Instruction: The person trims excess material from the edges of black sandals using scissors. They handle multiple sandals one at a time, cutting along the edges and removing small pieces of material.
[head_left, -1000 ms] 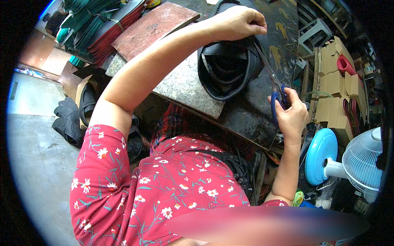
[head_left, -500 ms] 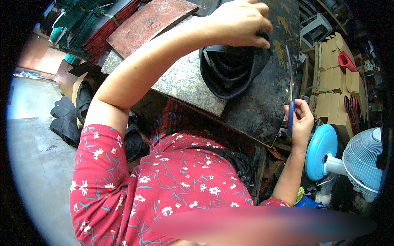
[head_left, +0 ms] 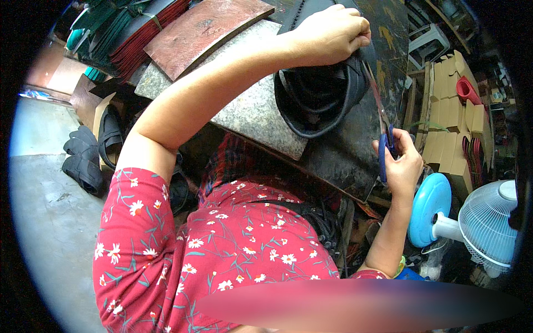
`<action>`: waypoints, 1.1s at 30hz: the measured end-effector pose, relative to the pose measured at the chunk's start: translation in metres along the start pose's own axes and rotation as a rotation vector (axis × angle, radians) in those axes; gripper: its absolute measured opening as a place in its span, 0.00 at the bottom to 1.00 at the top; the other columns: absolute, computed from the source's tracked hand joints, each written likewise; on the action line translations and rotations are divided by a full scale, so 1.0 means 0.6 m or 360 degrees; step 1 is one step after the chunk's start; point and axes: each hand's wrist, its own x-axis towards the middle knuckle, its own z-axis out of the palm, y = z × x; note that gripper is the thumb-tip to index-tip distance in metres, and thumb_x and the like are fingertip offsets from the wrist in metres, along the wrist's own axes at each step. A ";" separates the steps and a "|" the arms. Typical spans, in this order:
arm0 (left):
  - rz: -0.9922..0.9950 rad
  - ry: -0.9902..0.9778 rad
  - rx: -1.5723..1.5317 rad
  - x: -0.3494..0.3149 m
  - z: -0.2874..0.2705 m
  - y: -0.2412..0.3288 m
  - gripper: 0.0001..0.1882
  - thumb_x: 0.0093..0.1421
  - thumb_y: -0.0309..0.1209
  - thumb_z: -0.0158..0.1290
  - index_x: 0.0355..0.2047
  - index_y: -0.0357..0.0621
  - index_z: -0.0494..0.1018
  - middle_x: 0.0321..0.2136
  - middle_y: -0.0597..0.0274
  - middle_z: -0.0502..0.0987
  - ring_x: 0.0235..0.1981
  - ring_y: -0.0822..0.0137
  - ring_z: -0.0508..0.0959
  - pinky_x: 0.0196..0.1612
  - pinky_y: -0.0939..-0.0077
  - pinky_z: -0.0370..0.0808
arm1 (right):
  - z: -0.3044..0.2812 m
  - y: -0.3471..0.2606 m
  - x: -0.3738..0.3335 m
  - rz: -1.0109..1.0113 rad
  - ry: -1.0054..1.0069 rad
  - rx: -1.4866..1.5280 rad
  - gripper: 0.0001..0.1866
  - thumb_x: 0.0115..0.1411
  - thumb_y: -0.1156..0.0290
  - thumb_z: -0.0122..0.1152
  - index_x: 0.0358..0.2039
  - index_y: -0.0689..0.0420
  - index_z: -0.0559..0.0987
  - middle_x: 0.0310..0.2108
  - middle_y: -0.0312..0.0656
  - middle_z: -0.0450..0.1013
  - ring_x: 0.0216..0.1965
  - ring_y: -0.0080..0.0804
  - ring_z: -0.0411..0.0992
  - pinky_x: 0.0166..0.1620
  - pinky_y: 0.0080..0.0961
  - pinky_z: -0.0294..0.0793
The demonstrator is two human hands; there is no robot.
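A black shoe with a deep opening towards me rests on the dark worktable, partly over a speckled slab. My left hand reaches across its far side, fingertips pinched together above its right edge. Whatever they pinch is too small or hidden to tell. In my right hand I hold scissors by their blue handles, fingers around the loops. The blades point away from me, slightly parted, their tips close to the shoe's right edge just below my left fingertips.
On the table lie the speckled slab and a reddish board, beside stacked red and dark sheets. Black shoes stand on the floor at left. To the right are cardboard boxes and a blue-and-white fan.
The scissors have swung left to the shoe's edge, and their blades have parted. My left fingers have drawn together into a pinch, and the shoe has shifted slightly.
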 end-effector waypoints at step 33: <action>-0.0420 0.0126 -0.0021 -0.173 0.000 0.114 0.62 0.35 0.39 0.75 0.69 0.51 0.52 0.71 0.35 0.43 0.71 0.31 0.46 0.70 0.41 0.53 | 0.086 -0.009 0.062 -0.0013 -0.0109 0.1352 0.13 0.70 0.62 0.58 0.47 0.57 0.72 0.35 0.29 0.69 0.35 0.17 0.70 0.37 0.14 0.68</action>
